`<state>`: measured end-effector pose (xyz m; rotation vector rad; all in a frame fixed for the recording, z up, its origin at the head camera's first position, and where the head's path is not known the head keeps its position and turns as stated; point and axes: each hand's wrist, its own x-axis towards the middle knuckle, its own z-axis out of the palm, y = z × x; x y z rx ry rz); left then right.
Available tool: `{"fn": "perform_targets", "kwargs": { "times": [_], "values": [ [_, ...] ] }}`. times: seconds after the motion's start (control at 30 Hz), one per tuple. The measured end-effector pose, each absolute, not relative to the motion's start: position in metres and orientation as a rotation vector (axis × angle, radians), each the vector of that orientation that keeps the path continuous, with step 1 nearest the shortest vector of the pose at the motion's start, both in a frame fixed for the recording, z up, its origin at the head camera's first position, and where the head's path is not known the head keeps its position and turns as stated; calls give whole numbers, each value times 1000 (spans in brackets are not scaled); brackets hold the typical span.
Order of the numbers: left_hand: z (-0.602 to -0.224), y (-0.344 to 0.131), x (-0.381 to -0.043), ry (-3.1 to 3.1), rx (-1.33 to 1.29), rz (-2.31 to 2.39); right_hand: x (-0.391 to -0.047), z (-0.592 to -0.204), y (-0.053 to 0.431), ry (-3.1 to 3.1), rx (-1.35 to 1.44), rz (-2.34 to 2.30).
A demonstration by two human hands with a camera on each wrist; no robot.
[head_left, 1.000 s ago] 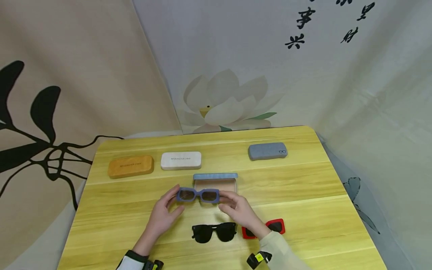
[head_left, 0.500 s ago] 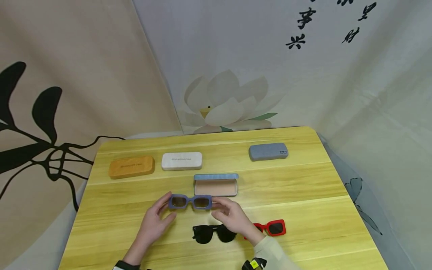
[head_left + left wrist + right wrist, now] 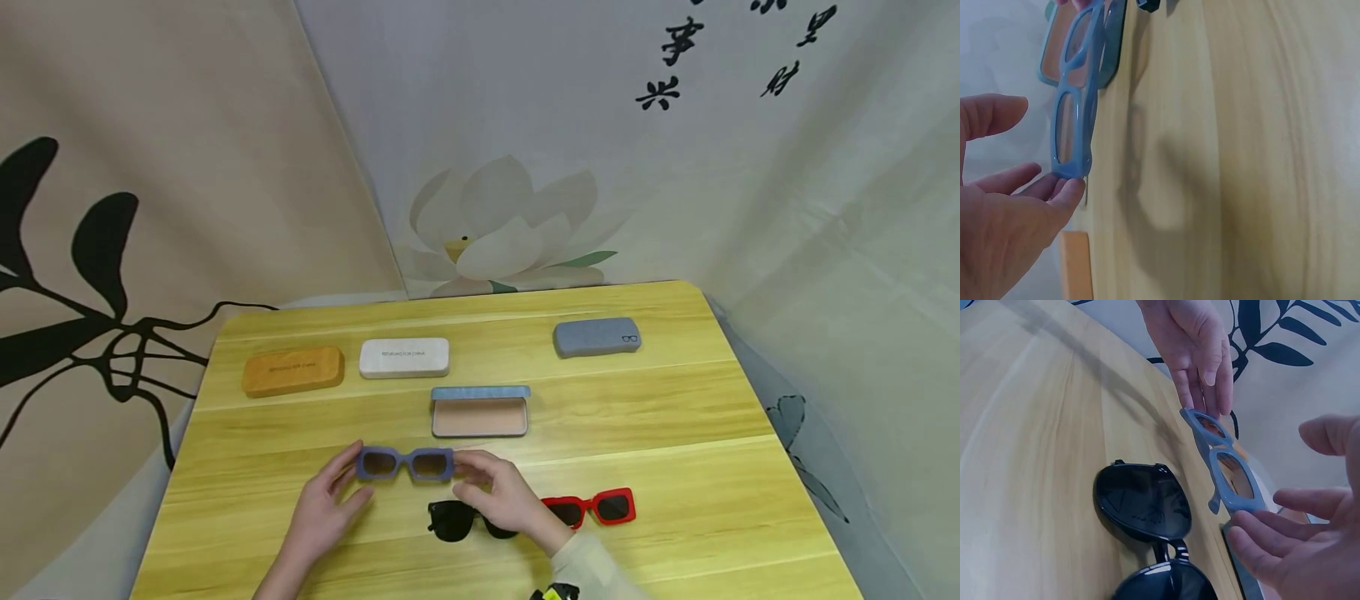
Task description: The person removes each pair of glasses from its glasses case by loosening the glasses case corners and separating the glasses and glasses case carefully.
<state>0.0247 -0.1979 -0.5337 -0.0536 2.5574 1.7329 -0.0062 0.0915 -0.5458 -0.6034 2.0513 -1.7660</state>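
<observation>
A pair of blue-framed sunglasses [image 3: 405, 451] with brown lenses is raised over the table between my two hands. My left hand [image 3: 321, 512] touches its left end with extended fingertips, the thumb standing apart, as the left wrist view shows. At the other end, the fingertips of my right hand [image 3: 498, 492] touch the frame, that thumb also away from it. Behind the hands lies an open blue glasses case [image 3: 480, 417] with a pinkish lining. Black sunglasses [image 3: 1141, 501] rest on the table, partly hidden by my right hand in the head view.
Red sunglasses [image 3: 613, 507] lie near my right forearm. Along the back of the wooden table [image 3: 712, 467] are an orange case [image 3: 292, 372], a white case [image 3: 403, 358] and a grey-blue case [image 3: 596, 337], all closed. Printed cloth hangs behind.
Both hands have brought the blue sunglasses toward me and to the left, away from the open case. More of the case and the red sunglasses shows; more of the black pair is covered.
</observation>
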Motion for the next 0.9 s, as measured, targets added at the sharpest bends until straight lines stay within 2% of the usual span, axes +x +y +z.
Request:
{"fn": "perform_targets", "kwargs": {
  "times": [0.3, 0.9],
  "values": [
    [-535, -207, 36, 2535, -168, 1678, -2, -544, 82, 2101, -611, -1671],
    [-535, -227, 59, 2424, -415, 1582, 1, -542, 62, 2322, -813, -1335]
  ]
}}
